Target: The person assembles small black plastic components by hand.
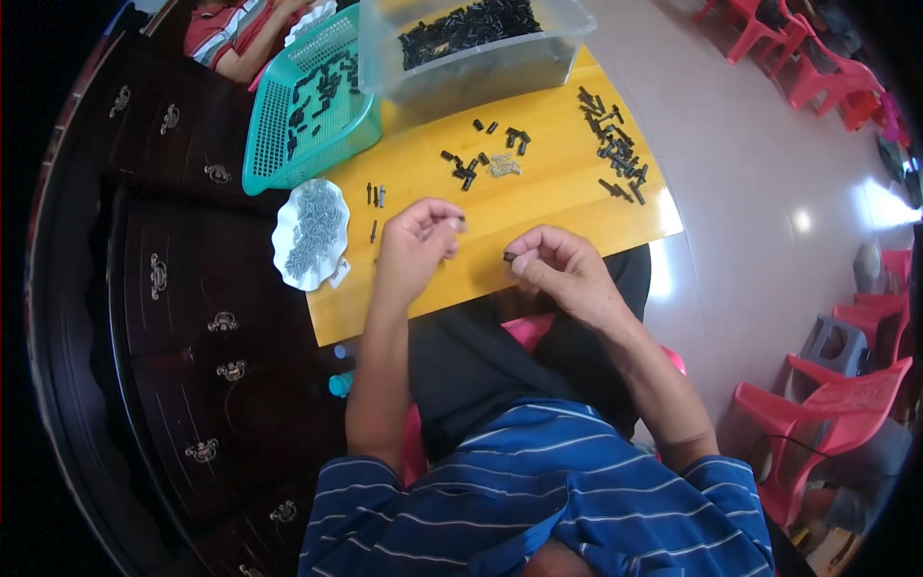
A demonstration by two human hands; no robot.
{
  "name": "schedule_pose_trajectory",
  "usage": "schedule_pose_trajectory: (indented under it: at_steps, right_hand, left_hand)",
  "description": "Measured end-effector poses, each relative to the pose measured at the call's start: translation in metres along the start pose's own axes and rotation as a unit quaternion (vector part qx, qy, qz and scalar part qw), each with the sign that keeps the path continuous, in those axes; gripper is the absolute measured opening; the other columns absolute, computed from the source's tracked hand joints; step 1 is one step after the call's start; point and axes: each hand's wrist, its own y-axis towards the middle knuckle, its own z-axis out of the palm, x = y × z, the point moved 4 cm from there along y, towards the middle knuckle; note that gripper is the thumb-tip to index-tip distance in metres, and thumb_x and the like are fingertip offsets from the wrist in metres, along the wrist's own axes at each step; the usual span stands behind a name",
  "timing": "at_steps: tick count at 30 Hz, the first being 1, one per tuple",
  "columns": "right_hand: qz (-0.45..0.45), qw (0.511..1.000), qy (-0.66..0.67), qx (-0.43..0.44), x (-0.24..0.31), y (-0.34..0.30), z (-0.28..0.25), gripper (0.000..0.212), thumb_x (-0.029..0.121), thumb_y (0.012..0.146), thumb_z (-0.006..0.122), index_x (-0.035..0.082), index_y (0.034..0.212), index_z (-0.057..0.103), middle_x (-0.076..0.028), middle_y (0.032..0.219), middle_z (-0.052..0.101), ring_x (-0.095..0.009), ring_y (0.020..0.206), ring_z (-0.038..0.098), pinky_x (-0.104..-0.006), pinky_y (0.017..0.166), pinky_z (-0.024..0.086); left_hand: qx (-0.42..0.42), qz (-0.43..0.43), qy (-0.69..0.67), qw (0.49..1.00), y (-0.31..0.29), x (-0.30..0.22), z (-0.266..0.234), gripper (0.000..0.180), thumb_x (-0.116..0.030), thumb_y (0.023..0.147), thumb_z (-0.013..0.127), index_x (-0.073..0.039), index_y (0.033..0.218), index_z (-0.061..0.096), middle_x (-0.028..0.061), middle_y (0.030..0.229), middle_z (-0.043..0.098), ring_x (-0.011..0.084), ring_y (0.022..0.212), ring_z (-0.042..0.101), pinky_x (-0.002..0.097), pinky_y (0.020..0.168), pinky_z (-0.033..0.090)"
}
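If its closed thumb-and-finger pinch slackens, the right hand could drop its small, stubby, black plastic-looking piece.
The left hand has fingertips curled nearly together; whatever they hold is unclear.

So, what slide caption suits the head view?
Right hand pinching a dark piece beside the left hand, at a yellow table scattered with black parts.

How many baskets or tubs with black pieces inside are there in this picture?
2: the teal basket at upper left, and the clear tub to its right. Others could be hidden.
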Motion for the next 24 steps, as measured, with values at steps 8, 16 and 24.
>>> schedule_pose_trajectory:
  at_steps: [8, 16, 24]
  right_hand:
    - [-0.009, 1.000, -0.005, 0.006, 0.003, -0.001, 0.005, 0.013, 0.007, 0.094, 0.064, -0.001, 0.105, 0.064, -0.001, 0.087, 0.065, -0.006, 0.076, 0.061, -0.0216, 0.071, 0.051]
    - [-0.011, 1.000, -0.010, -0.007, 0.005, -0.003, 0.003, 0.011, 0.006, 0.093, 0.066, -0.001, 0.102, 0.065, -0.001, 0.089, 0.066, -0.005, 0.077, 0.062, -0.0209, 0.073, 0.052]
    - [-0.023, 1.000, -0.017, -0.013, 0.000, -0.003, 0.004, 0.009, 0.005, 0.093, 0.066, 0.000, 0.101, 0.065, -0.001, 0.086, 0.066, -0.006, 0.074, 0.061, -0.0207, 0.069, 0.051]
  left_hand:
    - [0.113, 0.025, -0.051, 0.992, -0.032, -0.029, 0.021, 0.012, -0.001, 0.091, 0.065, 0.002, 0.103, 0.064, 0.0039, 0.087, 0.068, 0.0055, 0.068, 0.059, 0.0190, 0.063, 0.049]
    - [0.127, 0.040, 0.013, 0.991, -0.036, -0.031, 0.025, 0.010, -0.002, 0.091, 0.066, 0.002, 0.100, 0.065, 0.0029, 0.086, 0.067, 0.0052, 0.070, 0.060, 0.0189, 0.063, 0.049]
    - [0.096, 0.032, 0.014, 0.995, -0.039, -0.032, 0.033, 0.005, 0.000, 0.090, 0.065, 0.002, 0.094, 0.067, -0.0001, 0.079, 0.065, 0.0042, 0.069, 0.058, 0.0205, 0.062, 0.048]
